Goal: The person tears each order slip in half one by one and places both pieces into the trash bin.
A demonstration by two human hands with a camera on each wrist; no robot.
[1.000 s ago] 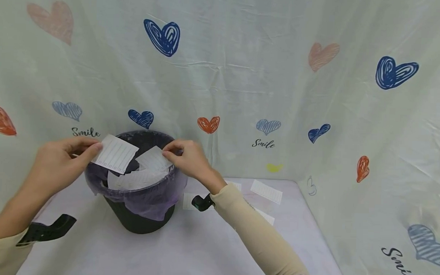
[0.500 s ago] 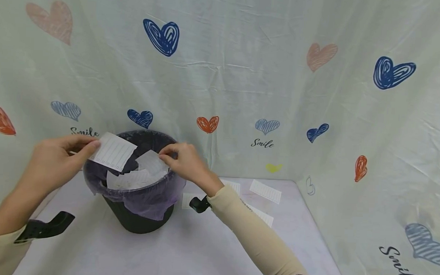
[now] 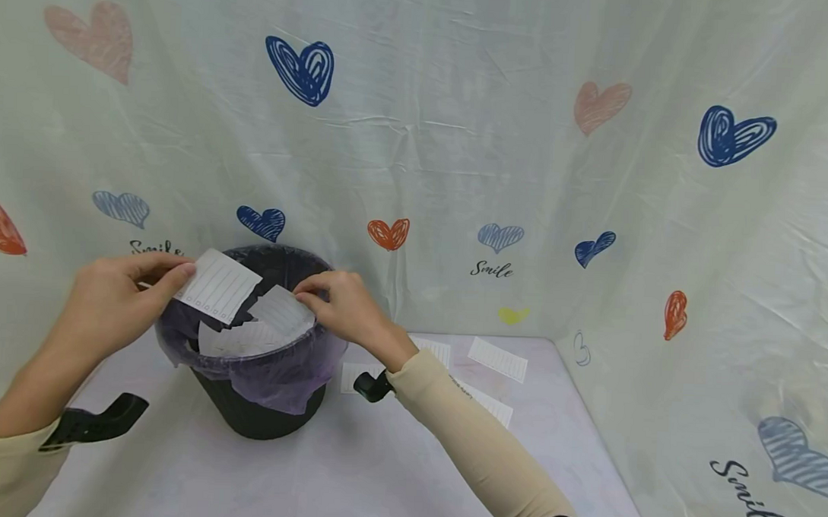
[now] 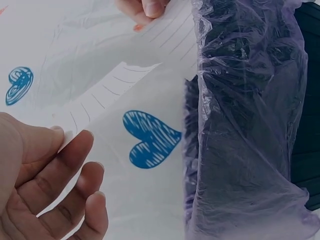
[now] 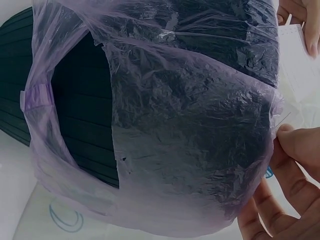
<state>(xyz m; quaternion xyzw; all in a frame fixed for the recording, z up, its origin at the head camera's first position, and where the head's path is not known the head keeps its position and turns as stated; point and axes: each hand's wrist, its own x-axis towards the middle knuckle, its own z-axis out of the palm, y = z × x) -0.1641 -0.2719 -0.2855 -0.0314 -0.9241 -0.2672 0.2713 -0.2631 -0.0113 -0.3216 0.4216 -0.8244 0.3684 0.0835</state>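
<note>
My left hand point(image 3: 114, 301) pinches a torn piece of lined paper point(image 3: 220, 284) between thumb and index finger, above the left side of a black bin point(image 3: 258, 409). Over the bin's right side, my right hand point(image 3: 349, 306) pinches a second torn piece point(image 3: 283, 312) by its outer corner. The two pieces are apart, their ragged edges facing each other. Below them, more white paper point(image 3: 229, 342) shows inside the bin. A purple plastic bag point(image 3: 283, 379) lines the bin and hangs over its rim. In the left wrist view, the left piece point(image 4: 107, 92) slants up from my fingertips.
Several lined paper slips point(image 3: 498, 359) lie on the white-covered table point(image 3: 379, 470), behind and beside my right forearm. A pale curtain point(image 3: 445, 161) with printed hearts hangs close behind the bin and along the right side.
My right hand has shifted slightly left and down with its paper piece. My left hand dipped left, then came back right with its piece. Both grips stay the same.
</note>
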